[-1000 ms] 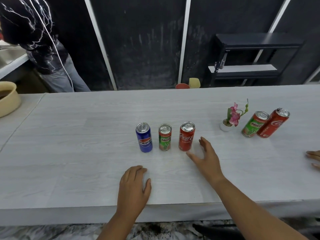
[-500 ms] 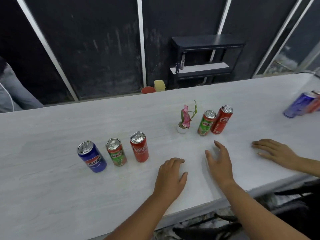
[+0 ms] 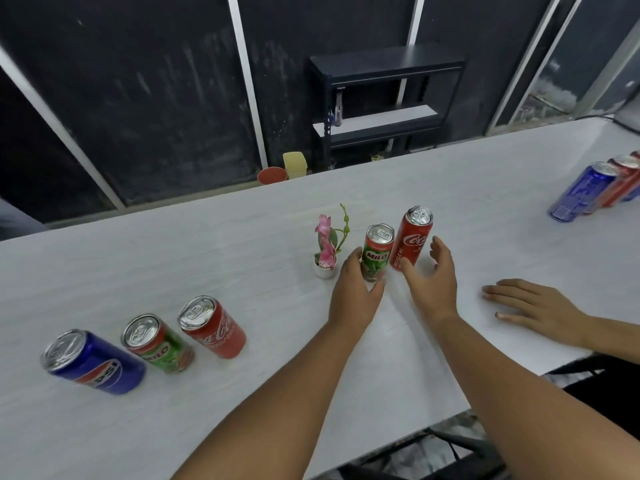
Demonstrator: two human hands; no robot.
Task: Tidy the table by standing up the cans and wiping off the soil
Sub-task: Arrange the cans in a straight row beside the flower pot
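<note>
Cans stand in groups on a long pale surface [image 3: 207, 258], seen from the head camera. A green Milo can [image 3: 378, 252] and a red Coca-Cola can [image 3: 412, 237] stand upright, side by side. They are midway between the near and far edges, just right of a small flower pot [image 3: 325, 270].

The left hand [image 3: 356, 292] has its grip curled round the Milo can's lower half, fingers on its left side, thumb at its front. The right hand [image 3: 433, 278] is spread apart and holds nothing. It is cupped just beside the Coca-Cola can, which stands between its thumb and fingers, long axis vertical. Each hand is nearest its own can.

Three more cans [image 3: 157, 342] stand toward the left end. Another person's hand [image 3: 533, 306] rests flat by the near edge, further right.
</note>
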